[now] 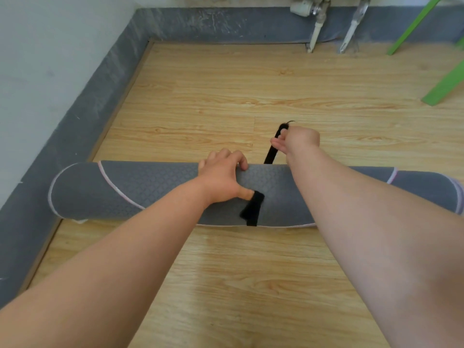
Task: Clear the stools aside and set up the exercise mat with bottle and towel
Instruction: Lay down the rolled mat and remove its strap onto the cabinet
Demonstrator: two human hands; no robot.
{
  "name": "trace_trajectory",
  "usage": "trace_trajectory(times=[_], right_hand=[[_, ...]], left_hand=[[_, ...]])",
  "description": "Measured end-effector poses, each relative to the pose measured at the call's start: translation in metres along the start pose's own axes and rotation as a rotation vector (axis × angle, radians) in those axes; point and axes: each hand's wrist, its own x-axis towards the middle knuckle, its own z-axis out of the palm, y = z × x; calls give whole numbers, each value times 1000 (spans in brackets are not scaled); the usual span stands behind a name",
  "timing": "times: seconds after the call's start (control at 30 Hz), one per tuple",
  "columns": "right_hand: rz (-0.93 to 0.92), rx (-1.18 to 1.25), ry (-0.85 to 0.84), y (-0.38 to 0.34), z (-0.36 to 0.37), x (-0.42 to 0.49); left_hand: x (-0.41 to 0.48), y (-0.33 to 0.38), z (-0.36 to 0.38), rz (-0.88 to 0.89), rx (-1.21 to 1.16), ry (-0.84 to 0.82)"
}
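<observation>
Rolled mat (pixel 155 187) lay left-to-right on the floor (pixel 251 91); left hand (pixel 222 178) gripped its middle, right hand (pixel 297 144) pinched the strap (pixel 271 154) just beyond it.

Corner of a room, most likely in a home. You look down on a pale wood-grain laminate floor (pixel 226 96), which meets a white wall (pixel 50 59) behind a grey skirting band (pixel 226 23). Along the far wall you see a radiator valve (pixel 305 7) with white pipes (pixel 315 33) running down to the floor. Green furniture legs (pixel 411 26) stand at your right, and a rolled grey mat (pixel 155 182) lies across the boards.
</observation>
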Motion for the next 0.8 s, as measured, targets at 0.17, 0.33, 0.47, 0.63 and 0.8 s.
trace_trajectory(times=[0.17, 0.33, 0.47, 0.63, 0.8], right_hand=[[-135, -542, -136, 5, 4, -15], [-355, -885, -298, 1, 1, -25], [-468, -1111, -415, -5, -3, -31], [-540, -1279, -537, 1, -8, -33], [-597, -1193, -456, 7, -11, -28]], left_hand=[[7, -2, -1, -11, -64, 66], [20, -1, -3, -50, -26, 169], [20, 3, -4, 10, 169, 373], [17, 4, -1, 45, 194, 370], [-2, -4, 1, 115, 155, 386]])
